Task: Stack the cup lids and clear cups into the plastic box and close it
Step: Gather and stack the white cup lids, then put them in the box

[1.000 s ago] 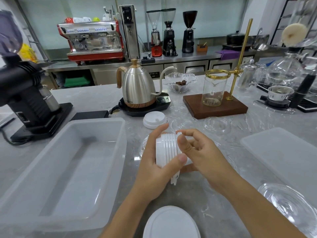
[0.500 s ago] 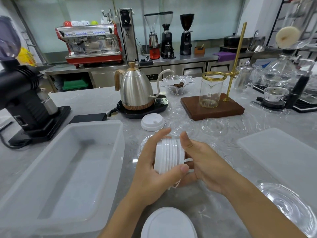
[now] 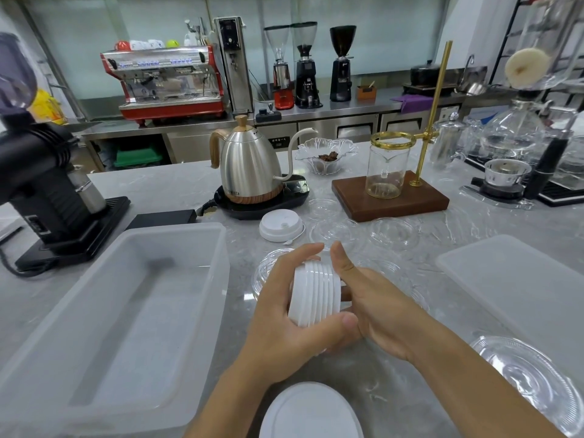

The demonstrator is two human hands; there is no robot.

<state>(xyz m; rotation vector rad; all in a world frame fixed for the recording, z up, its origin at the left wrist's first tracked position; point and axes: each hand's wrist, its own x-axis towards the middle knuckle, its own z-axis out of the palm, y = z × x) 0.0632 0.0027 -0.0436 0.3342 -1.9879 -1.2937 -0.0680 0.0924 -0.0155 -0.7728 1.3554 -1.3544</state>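
A single wide-angle head camera is looking forward and down over the grey tabletop (image 3: 177, 184), sitting close above the hands (image 3: 319, 314) at frame centre and facing a back counter with a red espresso machine (image 3: 167, 83) far behind.
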